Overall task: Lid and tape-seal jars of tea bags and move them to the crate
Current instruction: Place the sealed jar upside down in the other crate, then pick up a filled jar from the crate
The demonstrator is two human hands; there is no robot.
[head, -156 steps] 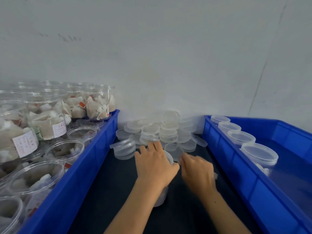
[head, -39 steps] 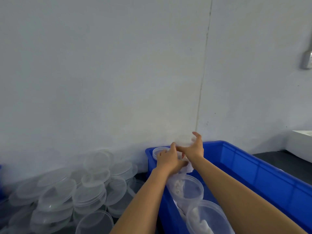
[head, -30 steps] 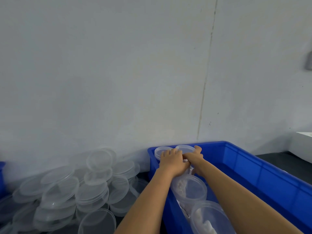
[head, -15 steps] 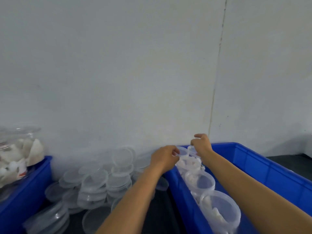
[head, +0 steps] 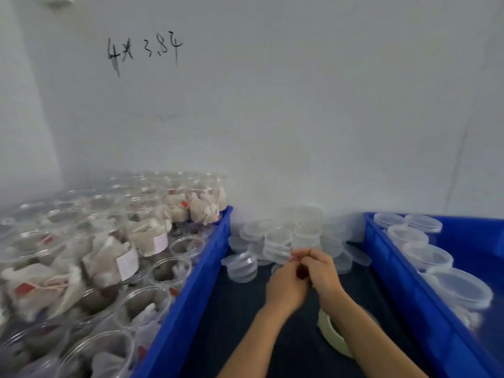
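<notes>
Both hands, left hand [head: 286, 289] and right hand [head: 319, 271], withdrew from crate [head: 395, 271] (grasp indeterminate), so you risk toppling lids [head: 278, 238].

Fingertips of left hand [head: 286, 287] and right hand [head: 317, 271] pressed together, blurred; anything pinched between them impossible to tell. Tape roll [head: 331, 332] half hidden under right forearm. Open jars [head: 90, 268] smeared, cut by left edge. Right crate [head: 409, 304] cropped.

Single head-worn view, forward and down, close over the dark table [head: 240, 317].
</notes>
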